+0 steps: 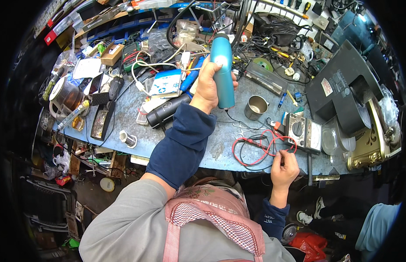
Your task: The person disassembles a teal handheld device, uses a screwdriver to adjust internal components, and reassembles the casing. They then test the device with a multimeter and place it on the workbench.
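Observation:
My left hand [206, 85] is wrapped round a teal, bottle-shaped handheld device [223, 78] with a dark cap at its upper end, held above the bench. A thin dark cord shows just below its lower end. Near the bench's front edge my right hand [285, 168] has thumb and fingers pinched together. Looped red and black test leads [255, 150] lie right beside its fingertips; whether a lead is between them I cannot tell. Behind that hand lies an analog multimeter [303, 132] with a round dial. A small metal cup [256, 107] stands between the device and the meter.
A black cylinder [166, 112] and a blue-and-white box [166, 83] lie left of my left hand. Tangled cables and tools crowd the back of the worktable [216, 153]. A glass pot [65, 96] stands far left, a large black housing [338, 83] right. Another person's leg [338, 212] shows lower right.

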### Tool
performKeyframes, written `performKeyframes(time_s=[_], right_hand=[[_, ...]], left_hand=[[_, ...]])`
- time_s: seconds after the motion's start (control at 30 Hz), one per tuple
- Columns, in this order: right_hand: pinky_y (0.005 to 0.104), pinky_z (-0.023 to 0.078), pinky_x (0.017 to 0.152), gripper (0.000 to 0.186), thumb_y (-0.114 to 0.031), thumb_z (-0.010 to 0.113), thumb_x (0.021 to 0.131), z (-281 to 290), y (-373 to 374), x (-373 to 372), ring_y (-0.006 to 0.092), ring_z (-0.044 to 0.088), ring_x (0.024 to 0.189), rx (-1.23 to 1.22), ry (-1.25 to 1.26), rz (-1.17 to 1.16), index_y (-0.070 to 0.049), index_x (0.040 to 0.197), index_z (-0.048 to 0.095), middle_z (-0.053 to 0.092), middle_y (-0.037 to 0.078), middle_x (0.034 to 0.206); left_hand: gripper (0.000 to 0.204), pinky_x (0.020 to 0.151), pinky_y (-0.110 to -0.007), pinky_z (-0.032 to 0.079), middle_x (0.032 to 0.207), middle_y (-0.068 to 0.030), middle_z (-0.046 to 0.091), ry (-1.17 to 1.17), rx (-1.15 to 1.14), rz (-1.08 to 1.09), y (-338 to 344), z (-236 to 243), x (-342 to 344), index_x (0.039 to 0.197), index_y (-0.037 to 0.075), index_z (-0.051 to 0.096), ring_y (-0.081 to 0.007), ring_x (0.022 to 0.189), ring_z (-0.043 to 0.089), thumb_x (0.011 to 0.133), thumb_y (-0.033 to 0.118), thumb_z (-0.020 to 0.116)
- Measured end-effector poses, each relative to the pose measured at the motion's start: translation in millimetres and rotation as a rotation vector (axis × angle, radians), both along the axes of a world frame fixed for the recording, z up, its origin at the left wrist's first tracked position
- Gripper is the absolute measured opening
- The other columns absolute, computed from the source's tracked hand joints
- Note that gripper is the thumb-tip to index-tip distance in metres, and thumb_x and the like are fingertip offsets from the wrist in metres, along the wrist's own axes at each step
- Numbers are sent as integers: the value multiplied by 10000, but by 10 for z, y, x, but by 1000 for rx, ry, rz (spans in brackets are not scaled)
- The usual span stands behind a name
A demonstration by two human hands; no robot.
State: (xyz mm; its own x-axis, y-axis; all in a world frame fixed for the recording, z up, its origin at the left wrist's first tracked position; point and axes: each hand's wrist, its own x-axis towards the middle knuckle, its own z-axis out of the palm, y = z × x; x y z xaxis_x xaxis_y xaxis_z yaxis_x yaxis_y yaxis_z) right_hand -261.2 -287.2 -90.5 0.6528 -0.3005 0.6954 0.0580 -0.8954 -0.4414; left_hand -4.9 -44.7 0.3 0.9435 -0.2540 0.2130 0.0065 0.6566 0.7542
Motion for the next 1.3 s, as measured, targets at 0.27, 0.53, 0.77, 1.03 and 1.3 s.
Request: performKeyframes(time_s=[0.27,0.53,0.77,1.03,1.3], right_hand=[[417,505,587,64,-23,785,885,4,1,0,305,670,641,0,0,6,-23,946,767,665,116,765],[417,503,583,68,-18,784,885,-7,-7,-4,304,669,637,8,1,13,-21,951,765,665,119,770],[423,497,583,66,-20,782,888,5,-13,-9,306,663,632,-2,5,17,-21,952,765,663,123,770],[425,495,584,63,-31,785,888,-6,-13,-11,309,658,629,-1,10,13,-22,947,764,660,121,766],[420,518,589,65,-39,778,882,0,1,-8,311,680,639,32,8,10,-31,945,768,673,127,773]], left_hand=[[488,672,-445,631,934,-190,732,-13,-53,-32,19,-25,41,1399,141,481,-286,707,741,1073,500,540],[484,650,-418,627,906,-169,717,-51,-7,-7,-1,-1,18,1402,140,459,-267,694,734,1080,492,539],[469,640,-408,623,899,-168,708,-72,20,10,-8,39,-13,1409,128,440,-261,685,725,1081,449,538],[461,638,-398,621,901,-164,699,-90,25,8,-7,44,-24,1405,126,435,-252,690,723,1082,440,537],[454,642,-392,629,919,-143,698,-27,-14,28,-41,-53,55,1389,125,485,-265,761,743,1079,446,575]])
